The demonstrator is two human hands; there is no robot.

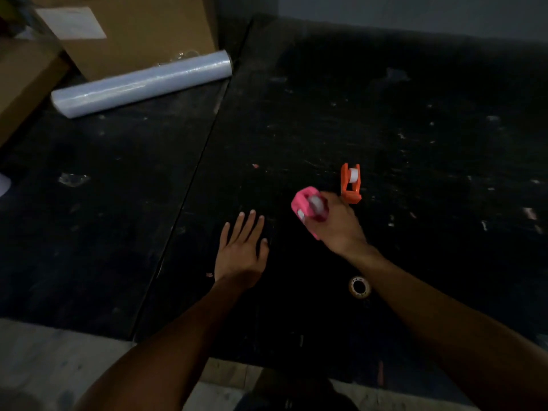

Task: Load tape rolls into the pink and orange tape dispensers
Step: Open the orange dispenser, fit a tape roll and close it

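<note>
Gripping: the right hand point(338, 225) is closing round the pink dispenser point(307, 204) and carrying it just above the black table point(415, 114), a pale roll appearing to sit in its cradle, though blur is smearing the detail.
Left hand: the left hand point(241, 247) is lying flat and open on the table, fingers spread, holding nothing, just left of the pink dispenser.
Orange dispenser: the orange dispenser point(350, 182) is standing just beyond the right hand, a white roll showing between its side plates, so it is looking loaded.
Spare roll: a tape roll point(359, 287) is lying flat on the table nearer the person than the orange dispenser, beside the right forearm.
Doing it well: the person is likely setting the pink dispenser down; lowering it squarely, clear of the orange dispenser, is what matters, since a knock could tip that one.
Left-hand job: it is sitting close enough to steady the pink dispenser.
Clutter: the film roll point(142, 83) and the cardboard box point(133, 31) are lying well apart from the orange dispenser, far to its left.
</note>
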